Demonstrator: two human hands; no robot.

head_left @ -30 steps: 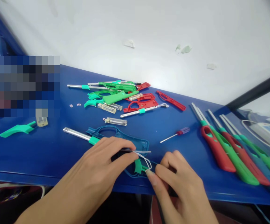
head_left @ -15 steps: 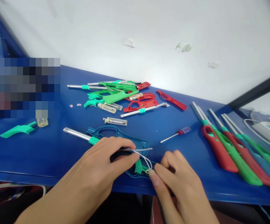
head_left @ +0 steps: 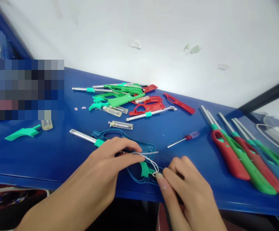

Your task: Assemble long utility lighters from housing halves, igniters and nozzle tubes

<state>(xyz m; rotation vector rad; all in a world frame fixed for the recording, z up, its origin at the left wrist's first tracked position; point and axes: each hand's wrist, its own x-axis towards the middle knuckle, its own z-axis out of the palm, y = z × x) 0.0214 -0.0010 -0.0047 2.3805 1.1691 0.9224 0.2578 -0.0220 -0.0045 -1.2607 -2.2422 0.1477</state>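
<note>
My left hand (head_left: 104, 171) pinches a thin white wire (head_left: 155, 164) between thumb and index finger, beside a pale thin tube (head_left: 152, 152). At the wire's looped end, my right hand (head_left: 189, 184) is closed, thumb against fingers. A metal lighter barrel (head_left: 82, 136) with a teal collar runs out past my left hand's knuckles. Beneath both hands lies a blue lighter handle half (head_left: 135, 179) with a teal trigger (head_left: 144, 169) in it. Another blue handle half (head_left: 145, 146) rests just behind. My fingers cover part of both halves.
A screwdriver (head_left: 184, 139) lies behind my right hand. Finished-looking gas lighters (head_left: 229, 154) line the right side. Green and red handle halves (head_left: 179, 103), barrels and clear fuel tanks (head_left: 121, 125) are spread behind. A teal trigger (head_left: 23, 132) is at left. A white wall (head_left: 153, 19) backs the table.
The view has shifted slightly, so the table's things sit a little further right. My left fingers have moved slightly on the wire; both hands still hold it near the blue handle half.
</note>
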